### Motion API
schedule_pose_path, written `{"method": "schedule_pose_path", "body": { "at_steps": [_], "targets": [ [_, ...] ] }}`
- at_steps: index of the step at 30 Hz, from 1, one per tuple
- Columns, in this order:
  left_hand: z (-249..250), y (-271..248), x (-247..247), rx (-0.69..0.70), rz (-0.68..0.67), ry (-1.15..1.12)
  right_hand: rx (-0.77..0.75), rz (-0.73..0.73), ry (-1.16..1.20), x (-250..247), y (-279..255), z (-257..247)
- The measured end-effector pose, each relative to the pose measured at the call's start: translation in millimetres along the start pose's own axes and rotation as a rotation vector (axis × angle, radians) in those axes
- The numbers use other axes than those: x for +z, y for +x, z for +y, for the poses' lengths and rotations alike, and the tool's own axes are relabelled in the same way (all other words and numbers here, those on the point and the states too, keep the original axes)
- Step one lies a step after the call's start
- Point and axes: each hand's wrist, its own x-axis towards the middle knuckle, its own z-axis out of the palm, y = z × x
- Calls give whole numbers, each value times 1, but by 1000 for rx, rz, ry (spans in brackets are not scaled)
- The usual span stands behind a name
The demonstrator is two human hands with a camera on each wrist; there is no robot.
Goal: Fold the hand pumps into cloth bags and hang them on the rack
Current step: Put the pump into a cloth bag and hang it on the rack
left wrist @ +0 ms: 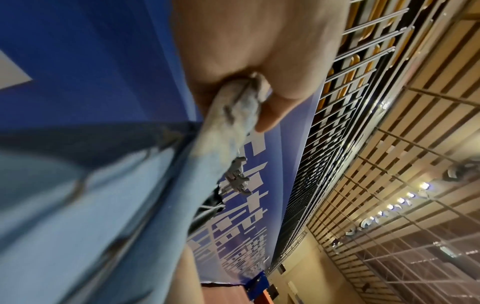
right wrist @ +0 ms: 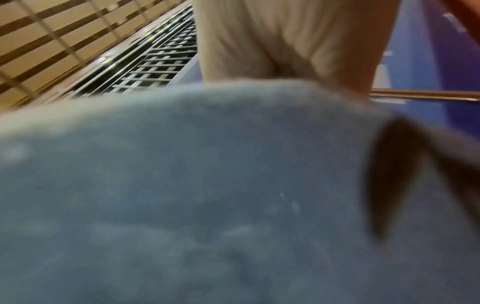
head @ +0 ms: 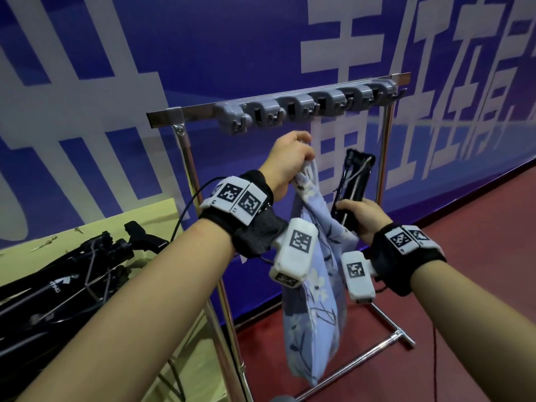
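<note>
The left hand [head: 290,161] is closed around the bunched handles of the cloth bag [head: 311,288], holding them up just below the row of grey hooks [head: 307,107] on the rack [head: 185,158]. Lifted by its top this way, the blue flowered bag hangs long and slack in the middle of the frame, so its mouth stays reachable.

The right hand [head: 358,214], right of centre, has its grip wrapped round the lower end of a folded black hand pump [head: 352,181], which stands nearly upright beside the bag, above its opening. That pose seems meant for lowering the pump in end first.

More black pumps [head: 58,282] lie on the tabletop [head: 162,210] at lower left, probably waiting their turn.
</note>
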Motion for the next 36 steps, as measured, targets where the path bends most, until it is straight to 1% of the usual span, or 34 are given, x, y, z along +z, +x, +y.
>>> {"method": "schedule_pose_path", "body": {
  "at_steps": [2, 4, 7, 10, 12, 16, 17, 18, 20, 21, 22, 24, 25, 28, 31, 33, 34, 36],
  "targets": [
    [-1, 0, 6, -74, 16, 54, -90, -115, -103, 4, -8, -10],
    [-3, 0, 12, -109, 33, 23, -202, -197, -254, 11, -22, -18],
    [-8, -2, 18, -69, 92, -19, -348, -256, -396, 18, -36, -24],
    [-22, 10, 19, -58, 208, -14, -420, -291, -487, 21, -39, -26],
    [-35, 22, 19, -53, 241, 48, -444, -326, -528, 25, -37, -25],
    [-15, 3, 17, -5, 276, 65, -507, -293, -672, 30, -39, -23],
    [-16, 2, 16, 5, 299, 75, -508, -310, -725, 28, -41, -26],
    [-18, 2, 14, 22, 319, 84, -487, -349, -762, 24, -42, -29],
    [-20, 2, 10, 63, 350, 82, -397, -458, -824, 16, -47, -35],
    [-20, 2, 7, 77, 353, 75, -358, -500, -909, 10, -47, -35],
    [-20, 4, 3, 80, 356, 70, -328, -506, -1018, 4, -46, -33],
    [-22, 8, -4, 93, 359, 74, -339, -422, -1167, -6, -44, -30],
    [-24, 10, -8, 104, 359, 76, -370, -360, -1179, -10, -43, -29],
    [-31, 12, -15, 110, 360, 102, -483, -180, -1084, -20, -36, -30],
    [-39, 12, -24, 119, 339, 124, -583, -12, -1132, -22, -28, -30],
    [-41, 12, -28, 126, 333, 130, -629, 69, -1248, -21, -27, -31],
    [-42, 12, -30, 132, 337, 126, -626, 95, -1334, -20, -28, -32],
    [-43, 12, -33, 150, 342, 127, -536, 116, -1565, -18, -28, -33]
  ]
}}
